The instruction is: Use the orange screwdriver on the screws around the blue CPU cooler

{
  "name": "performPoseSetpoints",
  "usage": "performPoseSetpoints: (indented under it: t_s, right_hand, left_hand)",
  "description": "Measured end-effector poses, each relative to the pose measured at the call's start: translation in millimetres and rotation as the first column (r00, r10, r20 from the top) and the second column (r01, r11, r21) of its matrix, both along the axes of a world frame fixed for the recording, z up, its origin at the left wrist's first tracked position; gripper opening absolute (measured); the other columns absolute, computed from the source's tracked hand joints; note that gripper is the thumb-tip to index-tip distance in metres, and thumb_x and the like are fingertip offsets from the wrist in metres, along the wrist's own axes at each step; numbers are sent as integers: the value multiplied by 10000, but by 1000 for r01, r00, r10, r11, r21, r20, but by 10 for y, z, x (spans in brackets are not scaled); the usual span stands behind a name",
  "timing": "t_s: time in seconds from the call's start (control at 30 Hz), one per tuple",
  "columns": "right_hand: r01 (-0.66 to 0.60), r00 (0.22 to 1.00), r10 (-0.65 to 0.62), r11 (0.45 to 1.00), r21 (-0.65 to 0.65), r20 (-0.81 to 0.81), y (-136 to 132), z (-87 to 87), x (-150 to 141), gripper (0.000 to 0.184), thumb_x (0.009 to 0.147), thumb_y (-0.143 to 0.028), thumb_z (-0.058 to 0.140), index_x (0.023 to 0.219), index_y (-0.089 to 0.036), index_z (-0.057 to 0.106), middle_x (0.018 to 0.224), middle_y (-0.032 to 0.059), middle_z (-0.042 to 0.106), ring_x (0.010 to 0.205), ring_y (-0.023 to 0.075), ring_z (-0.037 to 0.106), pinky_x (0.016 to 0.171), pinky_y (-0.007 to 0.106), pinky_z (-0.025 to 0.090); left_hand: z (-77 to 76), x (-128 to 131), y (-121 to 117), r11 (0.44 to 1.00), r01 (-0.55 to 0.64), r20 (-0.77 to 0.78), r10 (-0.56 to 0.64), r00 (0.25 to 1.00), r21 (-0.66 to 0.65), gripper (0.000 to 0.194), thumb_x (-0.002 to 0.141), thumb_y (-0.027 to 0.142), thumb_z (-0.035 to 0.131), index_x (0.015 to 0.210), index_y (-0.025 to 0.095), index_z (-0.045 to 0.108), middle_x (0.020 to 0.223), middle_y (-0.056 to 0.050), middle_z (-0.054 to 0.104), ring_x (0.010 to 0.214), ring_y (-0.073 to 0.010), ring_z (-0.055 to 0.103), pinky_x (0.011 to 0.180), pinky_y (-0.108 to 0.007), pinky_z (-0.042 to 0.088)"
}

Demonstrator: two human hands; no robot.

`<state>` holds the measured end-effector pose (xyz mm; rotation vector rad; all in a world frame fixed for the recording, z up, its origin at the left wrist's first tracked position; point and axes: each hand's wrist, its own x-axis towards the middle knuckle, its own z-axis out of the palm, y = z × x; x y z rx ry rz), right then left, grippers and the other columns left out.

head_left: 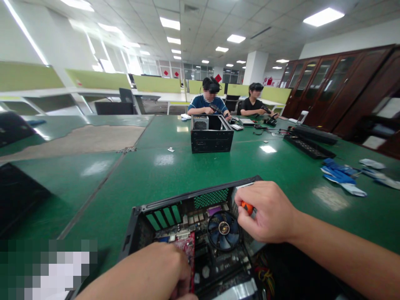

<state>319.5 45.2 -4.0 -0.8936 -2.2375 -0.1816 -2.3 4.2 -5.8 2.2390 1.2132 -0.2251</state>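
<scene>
1. Near left: left hand (pixel 168 258) at red circuit board (pixel 190 243) inside uncovered black metal computer case (pixel 200 193); fingertips hidden, grasp cannot be told.
2. Near centre: round dark-blue fan (pixel 224 228), probably cramping hand room.
3. Near right: right hand (pixel 270 210) clenched round orange tool handle (pixel 247 208), case's far-right corner. Judged step: tool work there; next move calls for steady alignment.
4. Right: blue-and-white gloves (pixel 340 175), well apart.

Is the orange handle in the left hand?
No, the right hand grips the orange handle; the left hand is at the red circuit card.
</scene>
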Motion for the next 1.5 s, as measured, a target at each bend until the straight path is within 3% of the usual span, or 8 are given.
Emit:
performPoseSetpoints:
  t_s: [0.33, 0.5, 0.57, 0.7, 0.97, 1.23, 1.37, 1.5]
  right_hand:
    - [-22, 998, 25, 998, -58, 50, 17, -83, 7, 136, 943, -183, 631, 829, -250, 664, 680, -31, 726, 573, 161, 595, 669, 359, 388]
    - [-11, 995, 21, 994, -106, 93, 27, -73, 18, 270, 1132, -284, 671, 865, -249, 689, 697, -21, 756, 582, 169, 624, 675, 362, 375]
    - [-18, 996, 28, 993, -119, 87, 19, -65, 16, 231, 1152, -277, 656, 928, -252, 705, 728, -17, 775, 607, 178, 647, 685, 356, 390]
    - [-34, 999, 38, 993, -110, 28, -4, -53, 1, 53, 1054, -237, 649, 1074, -267, 688, 768, -27, 748, 659, 199, 665, 701, 339, 429]
    - [-107, 994, 105, 986, -130, -27, 12, -43, 21, 151, 1031, -221, 641, 1174, -270, 650, 913, 13, 809, 752, 218, 741, 738, 339, 529]
    - [-140, 987, 159, 936, -323, 33, 19, -84, 50, 302, 924, -155, 661, 1203, -272, 660, 963, 14, 808, 817, 229, 733, 798, 356, 573]
    - [-188, 982, 181, 948, -259, -50, 24, -66, 51, 282, 939, -167, 642, 1197, -281, 651, 928, -3, 785, 782, 214, 718, 764, 341, 560]
    - [-212, 972, 193, 965, -152, -131, 23, -38, 48, 267, 1021, -160, 591, 1257, -282, 619, 889, -34, 751, 721, 181, 699, 727, 312, 548]
  left_hand:
    - [74, 60, 18, 999, -13, -61, 10, 998, -51, 261, 1011, 478, 668, 891, 286, 798, 959, -122, 909, 769, -289, 782, 672, -418, 469]
    - [138, 98, 17, 999, 0, -34, -1, 999, -51, 230, 985, 447, 679, 843, 290, 768, 916, -116, 901, 766, -299, 787, 680, -424, 463]
    - [131, 94, 12, 999, -2, -26, 0, 1000, -48, 236, 987, 448, 672, 838, 291, 767, 911, -111, 901, 761, -297, 786, 675, -421, 459]
    - [85, 62, 8, 999, -12, -12, 12, 1000, -44, 243, 985, 465, 690, 840, 291, 779, 888, -101, 891, 719, -281, 759, 648, -413, 456]
    - [121, 84, 1, 1000, -12, -9, 11, 1000, -25, 223, 981, 439, 697, 839, 291, 783, 888, -92, 891, 717, -272, 759, 639, -404, 448]
    - [43, 21, 1, 1000, -3, -6, 3, 1000, -5, 214, 976, 421, 727, 812, 292, 773, 859, -82, 886, 697, -265, 747, 623, -410, 439]
    - [72, 36, 10, 1000, 1, -35, -2, 999, -28, 192, 964, 407, 706, 833, 289, 783, 926, -100, 918, 784, -289, 812, 666, -403, 468]
    - [100, 70, 18, 999, -6, -83, 1, 997, -50, 239, 1004, 441, 675, 858, 290, 790, 915, -107, 909, 746, -284, 775, 652, -405, 451]
